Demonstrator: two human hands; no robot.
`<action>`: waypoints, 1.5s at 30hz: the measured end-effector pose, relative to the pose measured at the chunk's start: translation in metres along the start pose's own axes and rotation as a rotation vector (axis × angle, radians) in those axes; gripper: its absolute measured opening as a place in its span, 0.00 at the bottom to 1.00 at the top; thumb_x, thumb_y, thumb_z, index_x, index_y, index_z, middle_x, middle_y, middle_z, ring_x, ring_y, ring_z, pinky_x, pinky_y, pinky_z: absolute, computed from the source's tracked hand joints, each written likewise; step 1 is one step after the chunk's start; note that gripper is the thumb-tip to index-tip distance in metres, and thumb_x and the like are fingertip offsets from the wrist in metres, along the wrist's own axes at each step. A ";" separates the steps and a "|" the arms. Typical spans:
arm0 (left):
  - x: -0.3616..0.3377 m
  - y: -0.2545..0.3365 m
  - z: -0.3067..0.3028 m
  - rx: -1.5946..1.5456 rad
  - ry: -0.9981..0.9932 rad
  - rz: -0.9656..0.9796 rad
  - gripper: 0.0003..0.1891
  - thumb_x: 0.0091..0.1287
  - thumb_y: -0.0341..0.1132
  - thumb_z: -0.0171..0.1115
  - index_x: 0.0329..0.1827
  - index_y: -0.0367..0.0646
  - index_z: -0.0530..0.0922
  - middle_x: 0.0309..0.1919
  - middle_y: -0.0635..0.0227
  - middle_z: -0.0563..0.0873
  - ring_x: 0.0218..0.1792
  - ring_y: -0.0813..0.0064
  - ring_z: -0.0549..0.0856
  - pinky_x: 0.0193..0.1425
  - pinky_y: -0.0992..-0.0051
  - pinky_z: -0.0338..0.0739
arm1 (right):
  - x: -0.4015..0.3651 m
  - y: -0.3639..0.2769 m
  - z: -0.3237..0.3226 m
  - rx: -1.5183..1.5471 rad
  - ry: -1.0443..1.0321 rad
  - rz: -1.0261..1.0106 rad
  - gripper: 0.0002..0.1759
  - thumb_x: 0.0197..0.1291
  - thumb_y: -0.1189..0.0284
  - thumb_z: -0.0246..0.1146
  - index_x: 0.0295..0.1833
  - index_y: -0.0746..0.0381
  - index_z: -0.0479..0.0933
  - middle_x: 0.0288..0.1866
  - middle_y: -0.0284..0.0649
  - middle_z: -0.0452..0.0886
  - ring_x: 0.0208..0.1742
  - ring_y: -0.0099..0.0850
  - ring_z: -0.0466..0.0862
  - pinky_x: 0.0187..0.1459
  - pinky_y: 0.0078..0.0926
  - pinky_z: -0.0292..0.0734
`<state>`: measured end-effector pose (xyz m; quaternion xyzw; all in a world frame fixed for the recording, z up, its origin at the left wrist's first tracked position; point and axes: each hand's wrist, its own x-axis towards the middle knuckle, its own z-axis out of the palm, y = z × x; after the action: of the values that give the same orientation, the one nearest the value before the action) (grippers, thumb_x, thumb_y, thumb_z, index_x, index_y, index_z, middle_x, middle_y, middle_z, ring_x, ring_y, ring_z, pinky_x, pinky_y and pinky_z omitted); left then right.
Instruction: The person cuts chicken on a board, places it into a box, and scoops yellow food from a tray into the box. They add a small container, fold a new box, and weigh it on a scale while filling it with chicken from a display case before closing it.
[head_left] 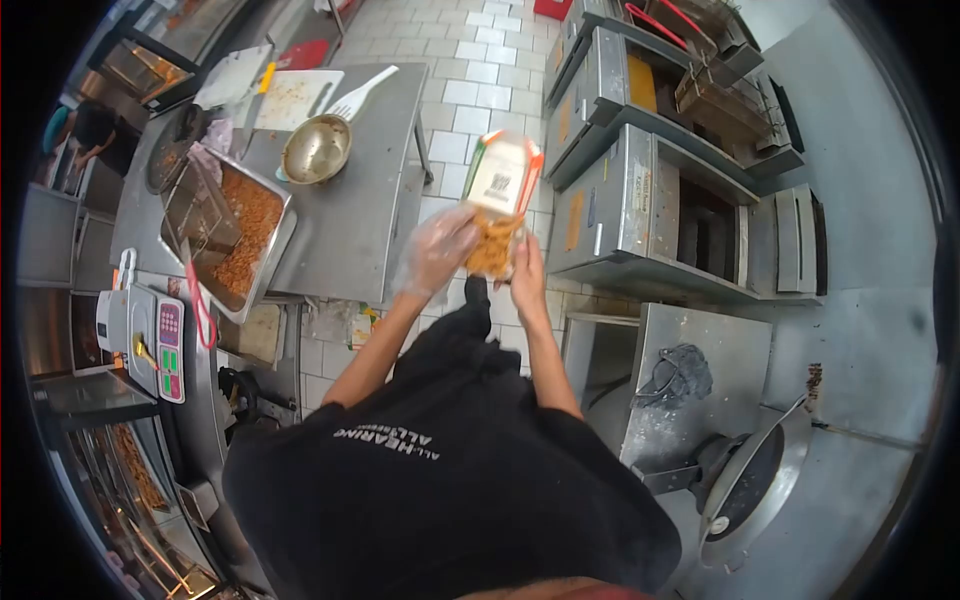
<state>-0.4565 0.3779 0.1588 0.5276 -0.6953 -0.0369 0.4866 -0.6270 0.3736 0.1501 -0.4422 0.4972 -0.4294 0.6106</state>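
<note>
An open takeaway box (502, 177), with a printed code inside its raised lid, is held out in front of my body above the floor. Golden fried food (491, 246) fills its lower part. My right hand (528, 277) is wrapped round the box's right side. On the left side, my left hand (440, 247), in a clear plastic glove, has its fingers closed at the edge of the food; whether they grip the box or a piece of food is unclear.
A steel table (350, 240) on the left bears a metal bowl (316, 149), a tray of fried food (250, 228) and a scale (157, 343). Fryers (640, 200) line the right, above a pan (757, 490). Another person (97, 127) stands far left.
</note>
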 end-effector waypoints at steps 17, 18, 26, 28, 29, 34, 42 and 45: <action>0.332 -0.238 0.166 -0.449 -0.096 -0.463 0.47 0.55 0.44 0.79 0.74 0.40 0.60 0.69 0.55 0.68 0.69 0.62 0.69 0.73 0.66 0.65 | 0.460 -0.106 0.013 -0.021 -0.177 -0.096 0.27 0.78 0.62 0.45 0.76 0.65 0.57 0.71 0.48 0.67 0.69 0.35 0.70 0.68 0.31 0.66; 0.346 -0.256 0.167 -0.326 -0.110 -0.455 0.49 0.52 0.47 0.80 0.74 0.39 0.61 0.69 0.53 0.67 0.70 0.58 0.67 0.75 0.64 0.62 | 0.489 -0.112 0.018 -0.071 -0.229 -0.102 0.27 0.78 0.62 0.46 0.75 0.64 0.59 0.69 0.49 0.69 0.68 0.34 0.72 0.66 0.31 0.68; 0.440 -0.381 0.146 -0.173 0.179 -0.789 0.55 0.46 0.51 0.83 0.74 0.39 0.61 0.69 0.52 0.67 0.73 0.56 0.66 0.77 0.63 0.59 | 0.723 -0.159 0.131 -0.264 -0.747 0.027 0.24 0.76 0.59 0.52 0.65 0.66 0.67 0.61 0.46 0.76 0.62 0.32 0.75 0.64 0.35 0.69; 0.448 -0.408 0.142 -0.233 0.330 -0.861 0.55 0.46 0.51 0.83 0.75 0.40 0.62 0.69 0.53 0.67 0.72 0.58 0.66 0.77 0.63 0.60 | 0.766 -0.160 0.176 -0.293 -0.848 -0.039 0.23 0.75 0.60 0.54 0.64 0.66 0.68 0.61 0.46 0.77 0.62 0.33 0.76 0.62 0.34 0.71; 0.453 -0.425 0.137 -0.301 0.443 -0.901 0.55 0.46 0.51 0.83 0.75 0.40 0.62 0.70 0.54 0.67 0.72 0.59 0.67 0.77 0.64 0.60 | 0.789 -0.157 0.205 -0.296 -0.908 -0.114 0.22 0.74 0.62 0.57 0.63 0.66 0.69 0.62 0.46 0.77 0.62 0.33 0.76 0.61 0.34 0.73; 0.476 -0.518 0.109 -0.023 0.588 -0.919 0.54 0.44 0.49 0.83 0.74 0.42 0.63 0.67 0.52 0.70 0.72 0.53 0.66 0.76 0.61 0.60 | 0.876 -0.153 0.358 -0.354 -1.170 -0.274 0.25 0.63 0.65 0.69 0.60 0.66 0.72 0.47 0.46 0.85 0.47 0.33 0.85 0.48 0.32 0.80; 0.517 -0.712 0.031 -0.096 0.746 -1.011 0.53 0.46 0.47 0.81 0.74 0.40 0.62 0.67 0.47 0.70 0.71 0.53 0.67 0.76 0.62 0.61 | 1.000 -0.142 0.596 -0.406 -1.332 -0.371 0.25 0.65 0.67 0.65 0.64 0.61 0.67 0.43 0.42 0.83 0.37 0.26 0.83 0.33 0.22 0.77; 0.525 -0.773 -0.014 -0.132 0.846 -1.001 0.55 0.45 0.49 0.82 0.75 0.39 0.62 0.69 0.47 0.69 0.71 0.54 0.68 0.76 0.64 0.62 | 1.026 -0.160 0.676 -0.713 -1.496 -0.351 0.26 0.67 0.64 0.64 0.66 0.60 0.67 0.42 0.40 0.83 0.34 0.25 0.83 0.30 0.22 0.77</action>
<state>0.1090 -0.3599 0.0641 0.7253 -0.1107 -0.0907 0.6734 0.1669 -0.5775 0.1490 -0.8468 -0.0080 0.0703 0.5272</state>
